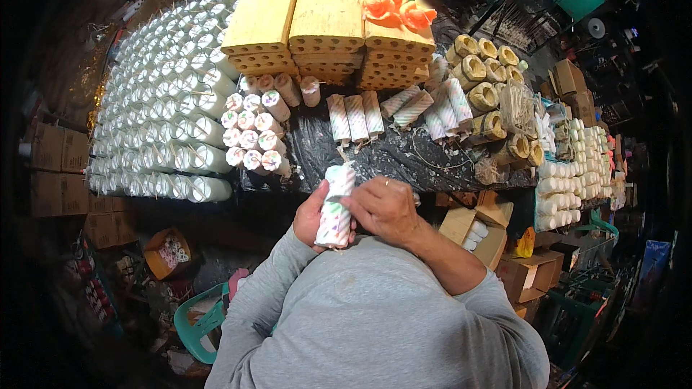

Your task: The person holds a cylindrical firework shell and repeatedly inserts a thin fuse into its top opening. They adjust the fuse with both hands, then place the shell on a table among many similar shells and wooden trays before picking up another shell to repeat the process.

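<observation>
White with pastel diagonal stripes, a cylinder (333, 226) with a pale cord at its far end is on the near side of a stack of yellow drilled blocks (326, 18). The left hand (311, 216) grips it, fingers wrapped around; the right hand (389, 207) has bent fingers at its side, whether pinching I cannot tell. Similar striped cylinders (355, 117) stand just before the stack; white glossy cylinders (162, 101) fill its left. Farther left, brown cardboard boxes (61, 150) bear printing too small to read.
</observation>
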Available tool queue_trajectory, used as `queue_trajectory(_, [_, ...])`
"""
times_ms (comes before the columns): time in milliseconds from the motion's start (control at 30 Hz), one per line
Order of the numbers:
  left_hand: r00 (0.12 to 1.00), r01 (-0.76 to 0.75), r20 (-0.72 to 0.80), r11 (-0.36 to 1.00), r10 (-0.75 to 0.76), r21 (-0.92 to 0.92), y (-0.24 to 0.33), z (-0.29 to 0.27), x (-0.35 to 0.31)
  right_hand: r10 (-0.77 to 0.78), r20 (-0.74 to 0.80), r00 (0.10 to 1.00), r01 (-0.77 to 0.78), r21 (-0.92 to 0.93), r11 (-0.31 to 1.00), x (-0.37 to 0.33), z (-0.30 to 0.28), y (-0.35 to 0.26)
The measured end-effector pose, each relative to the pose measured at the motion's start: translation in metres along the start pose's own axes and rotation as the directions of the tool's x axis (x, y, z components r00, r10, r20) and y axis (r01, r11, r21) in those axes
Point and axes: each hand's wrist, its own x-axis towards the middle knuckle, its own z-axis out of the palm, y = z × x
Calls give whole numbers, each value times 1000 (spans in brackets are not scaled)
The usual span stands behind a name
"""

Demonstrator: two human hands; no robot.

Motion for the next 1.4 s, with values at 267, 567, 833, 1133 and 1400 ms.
queue_trajectory(267, [998, 10, -56, 999, -8, 33, 3, 9, -14, 274, -60, 960, -253, 233, 939, 20, -15, 50])
queue_trajectory(567, [996, 74, -53, 987, -66, 146, 18, 18, -24, 81, 87, 993, -98, 219, 971, 28, -34, 40])
queue_trajectory(833, [993, 105, -76, 983, -95, 147, 24, 28, -23, -38, 87, 996, 22, 176, 984, 33, -38, 51])
queue_trajectory(1133, [990, 117, -109, 966, -94, 232, 28, 37, -19, -10, 317, 948, -97, 322, 942, 39, -46, 63])
queue_trajectory(1400, [983, 127, -152, 975, -100, 180, 32, 32, -17, 124, 296, 947, -235, 380, 895, 31, -36, 57])
